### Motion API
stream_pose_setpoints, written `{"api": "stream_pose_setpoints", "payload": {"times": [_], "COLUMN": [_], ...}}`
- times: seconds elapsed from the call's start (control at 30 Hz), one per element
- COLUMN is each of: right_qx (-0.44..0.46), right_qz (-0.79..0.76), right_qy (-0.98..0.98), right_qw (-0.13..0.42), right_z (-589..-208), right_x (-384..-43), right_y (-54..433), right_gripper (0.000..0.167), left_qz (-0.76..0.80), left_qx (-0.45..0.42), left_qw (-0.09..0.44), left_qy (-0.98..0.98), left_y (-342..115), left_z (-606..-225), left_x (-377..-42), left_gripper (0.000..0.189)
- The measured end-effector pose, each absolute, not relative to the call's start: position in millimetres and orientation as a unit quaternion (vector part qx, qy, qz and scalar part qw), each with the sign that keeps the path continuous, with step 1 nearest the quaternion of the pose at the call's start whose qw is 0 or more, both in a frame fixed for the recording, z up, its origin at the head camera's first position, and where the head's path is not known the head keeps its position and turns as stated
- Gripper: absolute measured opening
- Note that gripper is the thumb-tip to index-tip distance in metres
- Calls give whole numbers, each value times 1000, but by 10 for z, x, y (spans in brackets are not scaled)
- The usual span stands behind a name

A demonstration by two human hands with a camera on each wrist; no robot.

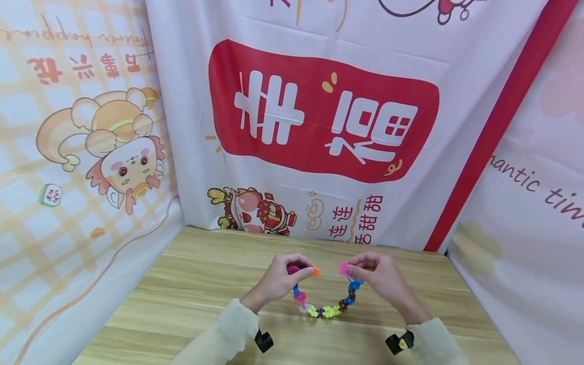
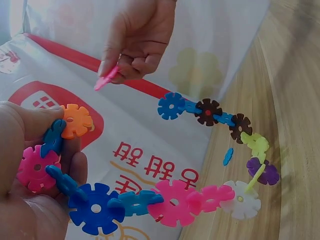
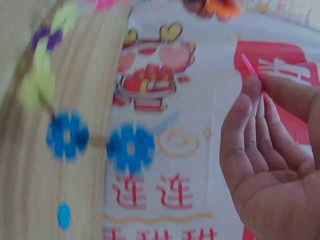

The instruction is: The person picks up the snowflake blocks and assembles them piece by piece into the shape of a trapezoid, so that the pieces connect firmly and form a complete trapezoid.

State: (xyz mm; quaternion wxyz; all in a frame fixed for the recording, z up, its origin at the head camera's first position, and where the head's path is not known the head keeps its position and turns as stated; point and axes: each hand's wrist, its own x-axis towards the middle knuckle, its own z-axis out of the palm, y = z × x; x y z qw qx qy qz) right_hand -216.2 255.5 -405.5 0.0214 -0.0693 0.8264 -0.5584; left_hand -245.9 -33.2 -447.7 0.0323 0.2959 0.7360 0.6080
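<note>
A curved chain of notched plastic flower discs [image 1: 330, 311], in yellow, purple, brown, blue, white and pink, spans between the hands in the head view. At one end, my left hand [image 1: 278, 279] pinches an orange disc [image 2: 76, 121] between thumb and fingers. More blue and pink discs of the chain run across the left palm. Opposite it, my right hand [image 1: 376, 274] pinches a single pink disc [image 3: 252, 69] by thumb and fingertip. In the left wrist view this pink disc is apart from the chain's blue end disc [image 2: 171, 106].
Under the chain is a wood-grain table [image 1: 205, 268]. A loose blue disc [image 2: 228, 156] shows apart from the chain over the wood. Printed cloth [image 1: 319, 111] hangs behind the table and along both sides. Each wrist wears a black camera strap [image 1: 263, 340].
</note>
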Motion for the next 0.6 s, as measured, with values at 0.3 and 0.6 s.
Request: {"api": "stream_pose_setpoints", "payload": {"times": [0.3, 0.6], "right_qx": [-40, -22], "right_qz": [-620, -662], "right_qy": [783, 747], "right_qw": [32, 62], "right_z": [-4171, -4238], "right_x": [-2091, -2104], "right_y": [2230, 2122], "right_gripper": [39, 37], "left_qz": [612, 611], "left_qx": [301, 308], "left_qw": [27, 18], "left_qy": [731, 729], "left_y": [-305, -275], "left_z": [-4464, -4487], "left_x": [-2466, -2449], "left_gripper": [17, 15]}}
